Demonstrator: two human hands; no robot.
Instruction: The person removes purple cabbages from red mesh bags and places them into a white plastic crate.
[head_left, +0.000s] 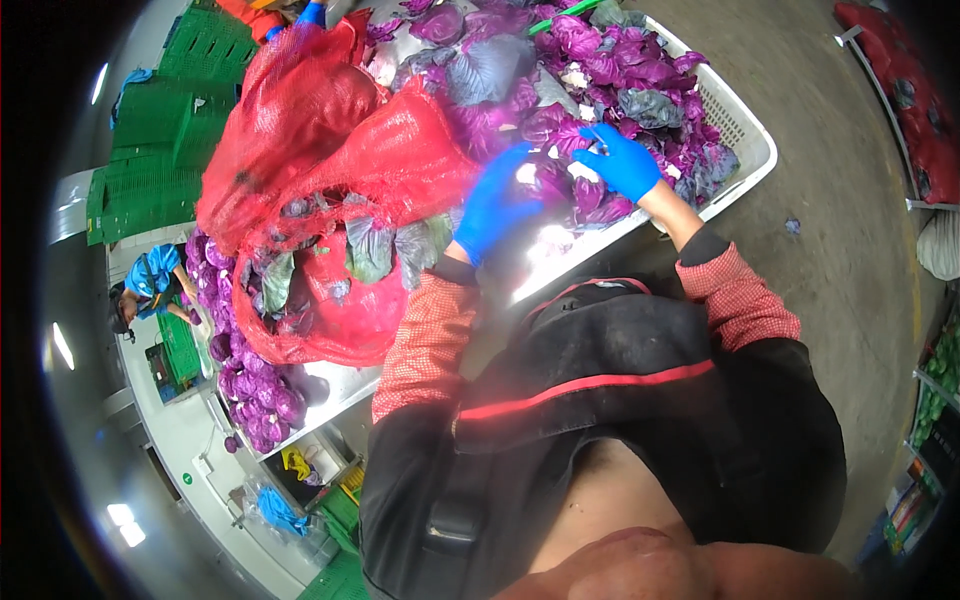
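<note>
My left hand (495, 202), in a blue glove, is over the table edge beside a red mesh sack (405, 154), its fingers apart; motion blur hides whether it touches anything. My right hand (619, 161), also blue-gloved, is at the near edge of a heap of purple cabbage leaves (600, 60); whether it grips a small piece cannot be told. Purple leaves with white stem pieces (583, 171) are between and under the hands. The heap fills a white plastic crate (761, 150). Green-grey outer leaves (369, 247) hang at the sack's opening.
Trimmed purple cabbages (259, 390) are piled on the metal table (337, 386) at the left. Another worker's blue-gloved hand (311, 13) is at the far sacks. A person in blue (150, 274) works beyond the pile. Green crates (157, 180) stand behind; filled red sacks (900, 97) are at the right.
</note>
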